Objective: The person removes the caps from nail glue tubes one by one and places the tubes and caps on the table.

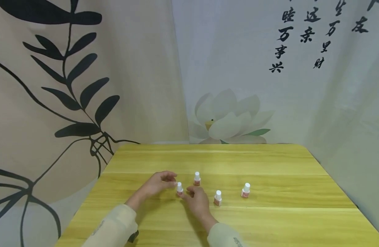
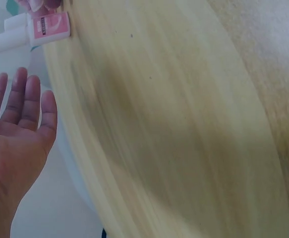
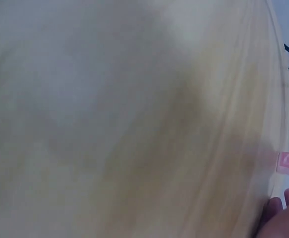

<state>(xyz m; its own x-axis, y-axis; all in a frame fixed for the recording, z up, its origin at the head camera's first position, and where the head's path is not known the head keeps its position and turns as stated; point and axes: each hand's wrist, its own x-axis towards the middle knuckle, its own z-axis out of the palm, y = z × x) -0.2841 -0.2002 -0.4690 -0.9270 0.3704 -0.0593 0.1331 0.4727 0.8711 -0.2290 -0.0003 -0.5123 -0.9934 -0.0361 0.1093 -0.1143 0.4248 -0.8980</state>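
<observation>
In the head view, a small white-capped bottle with a red-and-white label (image 1: 179, 189) stands upright on the wooden table between both hands. My left hand (image 1: 161, 183) is just left of it, fingertips close to its cap; the left wrist view shows that hand (image 2: 20, 129) with its fingers extended and nothing in the palm. On the other side, my right hand (image 1: 198, 202) has its thumb at the bottle's base, while its loosely bent fingers stand apart from it. At the right wrist view's edge, the thumb partly covers the bottle (image 3: 286, 161).
Three similar bottles stand upright on the table (image 1: 285, 164): one behind the right hand (image 1: 197, 179), one to its right (image 1: 218, 198), and another farther right (image 1: 245, 190). A printed curtain (image 1: 146, 75) hangs beyond the table's far edge.
</observation>
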